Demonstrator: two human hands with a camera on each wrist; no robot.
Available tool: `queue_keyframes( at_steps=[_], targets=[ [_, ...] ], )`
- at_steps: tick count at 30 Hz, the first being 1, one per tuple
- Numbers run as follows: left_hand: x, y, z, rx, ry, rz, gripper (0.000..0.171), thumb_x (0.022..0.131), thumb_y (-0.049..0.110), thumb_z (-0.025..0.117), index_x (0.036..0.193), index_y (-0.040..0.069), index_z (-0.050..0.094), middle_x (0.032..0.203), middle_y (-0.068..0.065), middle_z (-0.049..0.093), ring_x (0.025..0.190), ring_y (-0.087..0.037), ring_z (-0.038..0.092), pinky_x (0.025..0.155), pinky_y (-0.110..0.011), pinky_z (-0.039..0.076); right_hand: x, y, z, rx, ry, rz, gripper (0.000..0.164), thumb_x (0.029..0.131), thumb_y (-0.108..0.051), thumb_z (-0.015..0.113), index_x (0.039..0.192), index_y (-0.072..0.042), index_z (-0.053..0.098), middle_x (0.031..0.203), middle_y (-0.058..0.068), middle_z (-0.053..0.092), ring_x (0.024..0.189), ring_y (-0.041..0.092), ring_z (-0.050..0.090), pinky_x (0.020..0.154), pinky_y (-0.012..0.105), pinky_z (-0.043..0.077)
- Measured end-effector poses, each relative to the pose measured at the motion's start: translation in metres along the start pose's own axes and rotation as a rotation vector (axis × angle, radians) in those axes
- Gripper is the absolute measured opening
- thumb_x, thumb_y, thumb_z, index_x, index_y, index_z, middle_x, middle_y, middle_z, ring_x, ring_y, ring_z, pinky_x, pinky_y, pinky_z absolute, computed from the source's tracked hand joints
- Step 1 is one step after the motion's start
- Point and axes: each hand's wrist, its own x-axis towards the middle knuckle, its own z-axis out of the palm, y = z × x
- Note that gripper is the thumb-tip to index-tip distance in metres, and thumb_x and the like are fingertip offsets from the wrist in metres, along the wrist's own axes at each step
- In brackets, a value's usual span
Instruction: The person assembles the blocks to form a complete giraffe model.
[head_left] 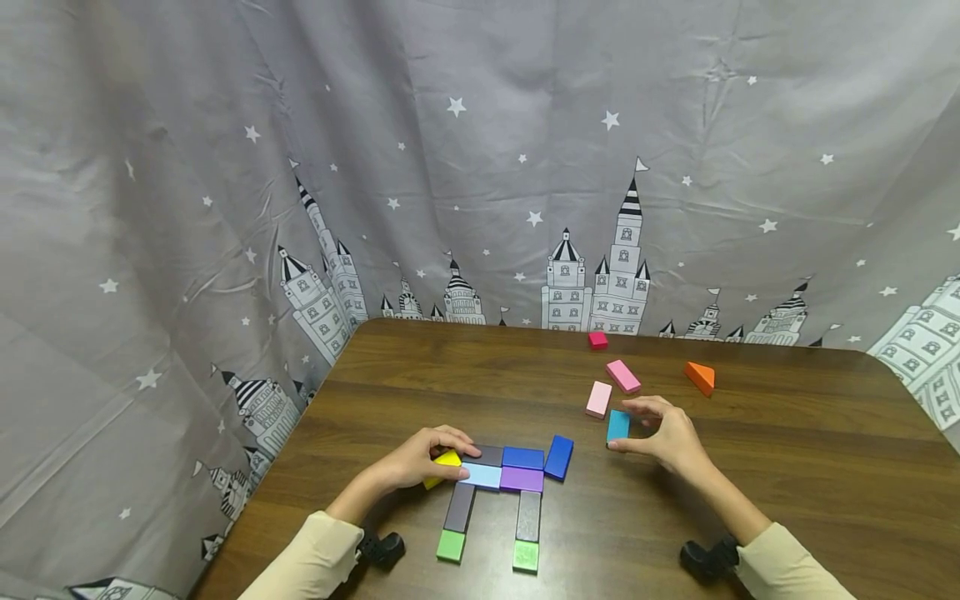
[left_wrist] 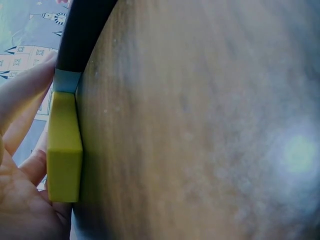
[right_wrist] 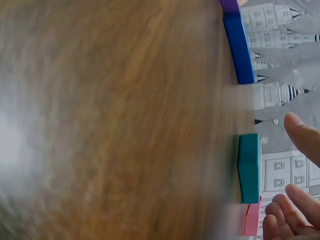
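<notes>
My left hand rests at the left end of a flat figure of blocks. Its thumb tip touches a light blue block, and a fingertip lies at a dark grey block. A yellow block sits under this hand, partly hidden by the thumb; in the left wrist view the yellow block stands beside the palm. Thumb and fingers of my right hand spread around a teal block. From the right wrist, a gap shows between those fingers and the teal block.
The figure also has blue and purple blocks, a tilted blue block, and grey legs with green ends. Pink blocks, a red block and an orange triangle lie farther back, before a grey curtain.
</notes>
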Motion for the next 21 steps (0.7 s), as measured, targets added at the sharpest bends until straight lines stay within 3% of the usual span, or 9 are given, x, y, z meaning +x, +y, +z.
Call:
queue_keyframes(
  at_steps=[5,12,21],
  targets=[
    [0.0004,-0.0007,0.0002,-0.003,0.004,0.006,0.030,0.088,0.013,0.077,0.116,0.002,0.073,0.124,-0.013,0.063,0.119,-0.032,0.053,0.101,-0.038,0.044,0.0016,0.0065,-0.0010,-0.019,-0.043,0.026,0.065,0.065,-0.020,0.096,0.119,0.004,0.069,0.117,0.020,0.066,0.100,0.034,0.064,0.085,0.044,0.055],
    [0.0007,-0.0018,0.0011,0.007,0.008,0.021,0.030,0.088,0.014,0.078,0.116,0.002,0.074,0.124,-0.014,0.063,0.119,-0.031,0.054,0.100,-0.034,0.044,0.0020,0.0091,0.0005,0.055,-0.129,0.081,0.070,0.065,-0.012,0.095,0.122,0.011,0.063,0.117,0.026,0.064,0.104,0.038,0.064,0.087,0.043,0.055],
    [0.0001,-0.0005,0.0004,-0.010,0.008,0.003,0.030,0.088,0.013,0.078,0.116,0.003,0.074,0.125,-0.013,0.062,0.119,-0.032,0.053,0.100,-0.036,0.044,0.0035,0.0072,0.0027,-0.007,-0.114,0.115,0.061,0.060,-0.002,0.095,0.113,0.010,0.068,0.109,0.021,0.066,0.095,0.033,0.067,0.082,0.040,0.057]
  ],
)
